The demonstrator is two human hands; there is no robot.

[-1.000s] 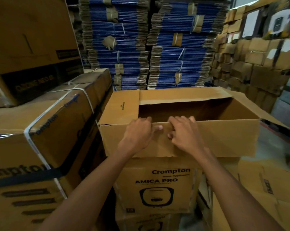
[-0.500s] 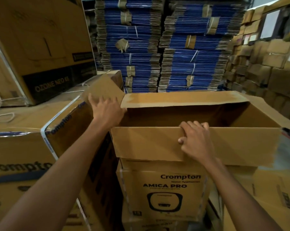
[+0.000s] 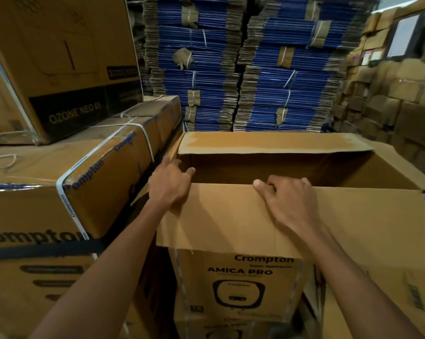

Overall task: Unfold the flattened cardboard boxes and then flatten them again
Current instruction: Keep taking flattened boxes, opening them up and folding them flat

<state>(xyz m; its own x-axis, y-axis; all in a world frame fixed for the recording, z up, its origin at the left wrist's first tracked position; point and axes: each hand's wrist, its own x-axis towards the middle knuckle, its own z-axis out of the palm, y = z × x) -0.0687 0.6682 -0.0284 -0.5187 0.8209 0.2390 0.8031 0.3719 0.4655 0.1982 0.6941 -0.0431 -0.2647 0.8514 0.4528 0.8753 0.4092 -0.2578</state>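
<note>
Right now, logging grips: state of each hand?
Left hand: open, resting on the open brown cardboard box's left corner.
Right hand: curled over its near flap.

open box [image 3: 304,216]: plain brown cardboard, unprinted, orange-tan blotch along far flap [image 3: 267,141]
box under it [image 3: 238,285]: brown, dark navy "Crompton AMICA PRO" text + outlined appliance graphic
strapped carton [image 3: 60,192] left: brown, blue Crompton lettering, white straps, black band
top-left carton [image 3: 67,57]: brown, black panel with pale "OZONE NEO" text
rear stacks [image 3: 243,69]: blue flattened sheets, brown corrugated edges, white ties
</note>
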